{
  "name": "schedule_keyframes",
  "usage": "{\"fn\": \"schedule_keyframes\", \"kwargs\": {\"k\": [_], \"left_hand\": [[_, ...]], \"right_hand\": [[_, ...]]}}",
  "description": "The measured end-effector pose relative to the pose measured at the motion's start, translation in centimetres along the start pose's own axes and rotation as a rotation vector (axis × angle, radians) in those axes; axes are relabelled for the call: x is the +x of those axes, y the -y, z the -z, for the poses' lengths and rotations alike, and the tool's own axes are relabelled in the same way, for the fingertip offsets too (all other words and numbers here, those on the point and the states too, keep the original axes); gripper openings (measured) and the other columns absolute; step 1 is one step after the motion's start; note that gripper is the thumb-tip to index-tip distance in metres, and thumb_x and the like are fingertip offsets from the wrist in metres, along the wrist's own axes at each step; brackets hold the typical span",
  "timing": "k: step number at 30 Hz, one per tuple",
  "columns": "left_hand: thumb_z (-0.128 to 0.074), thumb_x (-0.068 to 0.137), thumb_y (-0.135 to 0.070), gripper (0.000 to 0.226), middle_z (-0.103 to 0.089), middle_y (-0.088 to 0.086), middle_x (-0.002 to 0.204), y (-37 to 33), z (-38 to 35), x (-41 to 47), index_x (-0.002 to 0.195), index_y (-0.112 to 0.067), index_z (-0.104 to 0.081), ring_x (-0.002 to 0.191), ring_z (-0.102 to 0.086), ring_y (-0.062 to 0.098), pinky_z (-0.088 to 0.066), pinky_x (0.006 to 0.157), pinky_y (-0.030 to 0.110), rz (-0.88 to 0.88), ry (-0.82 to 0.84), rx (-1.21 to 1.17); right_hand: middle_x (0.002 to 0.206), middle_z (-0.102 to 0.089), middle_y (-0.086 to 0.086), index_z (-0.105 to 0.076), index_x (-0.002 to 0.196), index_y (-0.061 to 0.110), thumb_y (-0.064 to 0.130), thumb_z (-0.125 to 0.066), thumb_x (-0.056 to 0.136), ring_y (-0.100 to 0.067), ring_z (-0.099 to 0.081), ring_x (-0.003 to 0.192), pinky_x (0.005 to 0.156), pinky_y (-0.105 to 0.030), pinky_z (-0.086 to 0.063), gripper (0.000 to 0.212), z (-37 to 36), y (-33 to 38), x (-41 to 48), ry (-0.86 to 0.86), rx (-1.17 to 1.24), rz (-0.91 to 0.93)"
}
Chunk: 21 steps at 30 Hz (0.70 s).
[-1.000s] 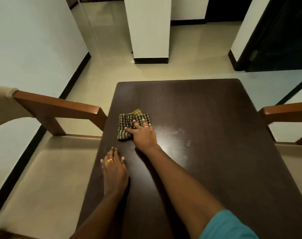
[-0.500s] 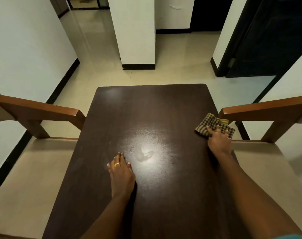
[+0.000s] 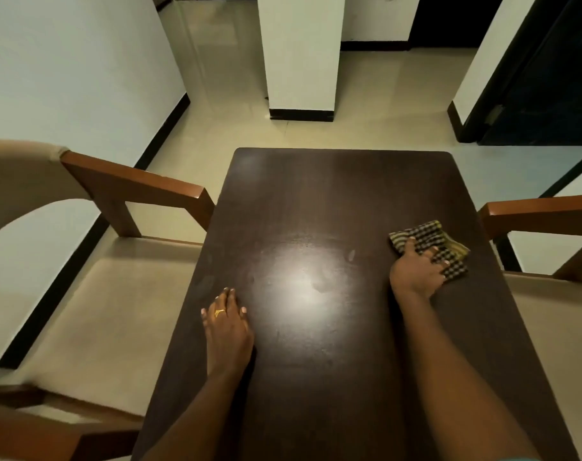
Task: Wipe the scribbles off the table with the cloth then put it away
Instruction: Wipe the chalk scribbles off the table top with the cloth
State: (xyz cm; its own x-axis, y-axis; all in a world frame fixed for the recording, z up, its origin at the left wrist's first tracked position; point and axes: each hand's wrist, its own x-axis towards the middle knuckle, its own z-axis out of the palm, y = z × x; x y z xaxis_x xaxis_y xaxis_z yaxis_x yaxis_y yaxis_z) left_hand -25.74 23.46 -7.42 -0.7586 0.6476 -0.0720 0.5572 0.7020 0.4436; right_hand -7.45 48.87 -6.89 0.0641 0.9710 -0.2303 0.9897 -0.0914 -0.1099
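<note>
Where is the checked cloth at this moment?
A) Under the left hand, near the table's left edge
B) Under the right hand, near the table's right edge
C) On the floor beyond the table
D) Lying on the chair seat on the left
B: the right hand presses on the checked cloth by the right edge of the table, while the left hand rests on bare wood.

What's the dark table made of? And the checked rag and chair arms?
The table looks like dark wood or laminate, glossy: a light glares off it. The cloth seems woven fabric, maybe cotton, matte, checked yellow and black, softly folded. The chair arm looks like smooth reddish-brown wood with square edges.
</note>
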Motion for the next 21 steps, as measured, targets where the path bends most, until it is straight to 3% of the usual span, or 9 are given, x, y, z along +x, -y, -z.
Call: {"fn": "schedule_keyframes", "kwargs": {"k": [7,13,18,21], "left_hand": [[-0.032,0.097,-0.018,0.045,-0.033,0.016,0.148,6.5,3.0,0.1,0.14,-0.003,-0.032,0.137,-0.027,0.031,-0.011,0.116,0.046,0.094,-0.004,0.045],[-0.032,0.098,-0.019,0.046,-0.027,0.013,0.152,11.4,5.0,0.1,0.142,-0.007,-0.028,0.141,-0.019,0.029,-0.007,0.117,0.042,0.115,0.033,-0.003],[-0.032,0.098,-0.02,0.044,-0.028,0.014,0.151,13.4,5.8,0.2,0.141,-0.007,-0.031,0.141,-0.019,0.029,-0.01,0.117,0.044,0.127,0.041,-0.017],[-0.031,0.098,-0.02,0.044,-0.029,0.014,0.15,12.5,5.7,-0.1,0.14,-0.006,-0.031,0.14,-0.02,0.029,-0.01,0.116,0.044,0.109,0.051,-0.016]], "right_hand": [[0.157,-0.013,-0.021,-0.024,0.149,0.03,0.02,-0.027,0.1,-0.051,-0.013,0.139,0.109,-0.06,-0.017,0.051,-3.7,14.0,-9.7,0.045,-0.018,0.287],[0.158,-0.009,-0.021,-0.018,0.151,0.03,0.026,-0.029,0.101,-0.051,-0.01,0.141,0.11,-0.062,-0.014,0.051,-6.6,24.2,-18.8,0.14,-0.048,0.642],[0.158,-0.012,-0.018,-0.033,0.145,0.03,0.026,-0.033,0.1,-0.05,-0.01,0.141,0.112,-0.06,-0.015,0.045,-8.2,24.3,-23.2,0.188,-0.12,0.977],[0.158,-0.016,-0.015,-0.032,0.145,0.031,0.028,-0.033,0.101,-0.048,-0.013,0.142,0.112,-0.057,-0.019,0.045,-8.4,21.5,-23.2,0.183,-0.097,1.045]]}}
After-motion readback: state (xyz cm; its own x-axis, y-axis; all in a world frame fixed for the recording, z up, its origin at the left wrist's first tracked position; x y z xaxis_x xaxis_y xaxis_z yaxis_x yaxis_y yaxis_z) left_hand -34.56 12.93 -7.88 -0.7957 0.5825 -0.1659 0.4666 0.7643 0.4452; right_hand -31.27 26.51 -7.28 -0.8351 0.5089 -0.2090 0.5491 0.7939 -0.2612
